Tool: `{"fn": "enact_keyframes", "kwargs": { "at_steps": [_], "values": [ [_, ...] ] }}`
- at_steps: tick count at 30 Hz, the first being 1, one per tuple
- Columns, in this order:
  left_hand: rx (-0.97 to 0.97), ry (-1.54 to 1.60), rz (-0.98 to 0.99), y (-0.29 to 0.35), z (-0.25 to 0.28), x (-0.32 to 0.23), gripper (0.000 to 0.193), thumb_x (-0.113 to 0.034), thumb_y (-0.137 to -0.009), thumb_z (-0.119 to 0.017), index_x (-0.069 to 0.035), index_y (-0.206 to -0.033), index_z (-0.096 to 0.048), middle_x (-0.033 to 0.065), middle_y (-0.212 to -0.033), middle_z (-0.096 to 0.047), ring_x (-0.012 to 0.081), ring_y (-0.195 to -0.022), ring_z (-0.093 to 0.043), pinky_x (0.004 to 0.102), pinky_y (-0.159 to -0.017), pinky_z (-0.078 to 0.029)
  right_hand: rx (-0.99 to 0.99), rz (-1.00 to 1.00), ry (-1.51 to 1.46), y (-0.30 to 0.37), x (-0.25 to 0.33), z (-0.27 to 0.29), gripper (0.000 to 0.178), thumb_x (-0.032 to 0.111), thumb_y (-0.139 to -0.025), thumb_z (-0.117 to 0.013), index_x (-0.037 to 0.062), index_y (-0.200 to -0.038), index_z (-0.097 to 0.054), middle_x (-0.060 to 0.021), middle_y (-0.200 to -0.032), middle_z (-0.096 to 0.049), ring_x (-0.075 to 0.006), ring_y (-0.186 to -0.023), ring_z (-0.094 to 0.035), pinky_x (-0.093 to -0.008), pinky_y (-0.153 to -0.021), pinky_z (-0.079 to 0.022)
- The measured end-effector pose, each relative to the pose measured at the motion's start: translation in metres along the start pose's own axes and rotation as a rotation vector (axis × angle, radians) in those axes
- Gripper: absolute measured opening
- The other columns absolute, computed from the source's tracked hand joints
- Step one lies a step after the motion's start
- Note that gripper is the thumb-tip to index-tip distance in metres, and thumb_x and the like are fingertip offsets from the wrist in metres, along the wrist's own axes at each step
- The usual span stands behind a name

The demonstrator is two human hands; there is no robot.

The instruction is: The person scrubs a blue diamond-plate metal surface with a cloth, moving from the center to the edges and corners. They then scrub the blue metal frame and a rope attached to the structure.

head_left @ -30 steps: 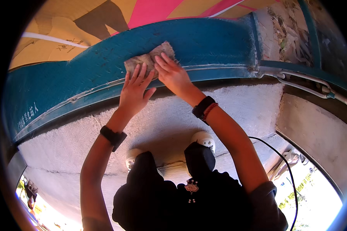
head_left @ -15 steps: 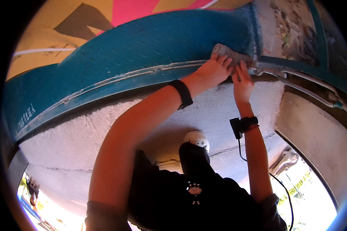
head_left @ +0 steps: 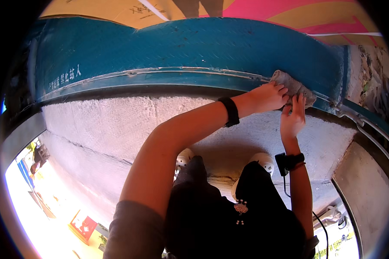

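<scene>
At the right end of the teal ledge: both hands meet on a crumpled grey rag (head_left: 293,86), which lies bunched on the metal trim strip (head_left: 168,74) where the teal panel (head_left: 194,47) curves down toward the corner.
Left hand (head_left: 268,97): reaches across the body, fingers laid flat and close together over the rag's near edge, pressing it to the strip — a press, not a pinch.
Right hand (head_left: 293,118): fingers point upward, tips on the rag's lower right part; whether the thumb hooks any cloth, I cannot tell.
Wrists: a black band (head_left: 230,111) on the left, a black device (head_left: 289,162) on the right with a thin cable (head_left: 285,190) hanging from it.
Footing: white shoes (head_left: 263,162) stand on the rough pale concrete (head_left: 116,125), close under the ledge.
Risk – slip: only flat pressure seems to hold the rag, so a hard push along the strip would likely let it slide out and drop onto the concrete.
Risk – snag: just right of the rag a metal bracket and rail (head_left: 363,125) project — cloth or fingertips could catch there.
Risk – balance: the crossed left arm stretches far right; leaning further might shift weight off the feet.
Risk – cable: the loose cable could hook on the knee.
</scene>
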State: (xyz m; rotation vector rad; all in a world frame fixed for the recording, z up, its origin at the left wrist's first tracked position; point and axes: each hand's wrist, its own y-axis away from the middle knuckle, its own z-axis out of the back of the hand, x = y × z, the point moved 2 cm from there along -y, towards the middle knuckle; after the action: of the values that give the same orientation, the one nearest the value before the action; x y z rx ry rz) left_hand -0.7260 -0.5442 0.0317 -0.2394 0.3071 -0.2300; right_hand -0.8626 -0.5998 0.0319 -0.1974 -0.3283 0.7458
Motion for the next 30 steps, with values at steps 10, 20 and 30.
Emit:
{"fn": "enact_keyframes", "kwargs": {
  "at_steps": [10,20,30],
  "values": [
    [0.001,-0.108,0.054,0.167,0.083,0.067,0.037,-0.014,-0.078,-0.057,-0.011,-0.114,-0.059,0.0071,-0.119,-0.058,0.0209,-0.110,-0.056,0.0330,-0.091,-0.047,0.127,0.655,-0.035,-0.005,0.133,-0.029,0.036,0.001,-0.073,-0.057,0.0007,-0.109,-0.059,-0.0168,-0.124,-0.053,-0.0320,-0.112,-0.054,-0.0307,-0.074,-0.054],
    [0.053,-0.113,0.252,0.298,0.146,0.120,0.042,-0.012,-0.076,-0.057,-0.017,-0.117,-0.059,0.0006,-0.125,-0.056,0.0162,-0.114,-0.054,0.0317,-0.096,-0.046,0.209,1.346,-0.038,-0.023,0.263,-0.062,0.045,0.004,-0.072,-0.055,-0.0104,-0.115,-0.054,-0.0332,-0.119,-0.050,-0.0459,-0.101,-0.056,-0.0359,-0.068,-0.056],
    [0.013,-0.174,0.555,0.395,0.193,0.162,0.037,0.000,-0.073,-0.062,-0.015,-0.106,-0.066,0.0037,-0.112,-0.063,0.0190,-0.106,-0.060,0.0302,-0.082,-0.054,0.093,1.341,0.082,-0.008,0.406,-0.091,0.044,0.008,-0.071,-0.056,-0.0103,-0.110,-0.059,-0.0323,-0.104,-0.059,-0.0416,-0.088,-0.064,-0.0344,-0.059,-0.056]
  ]
}}
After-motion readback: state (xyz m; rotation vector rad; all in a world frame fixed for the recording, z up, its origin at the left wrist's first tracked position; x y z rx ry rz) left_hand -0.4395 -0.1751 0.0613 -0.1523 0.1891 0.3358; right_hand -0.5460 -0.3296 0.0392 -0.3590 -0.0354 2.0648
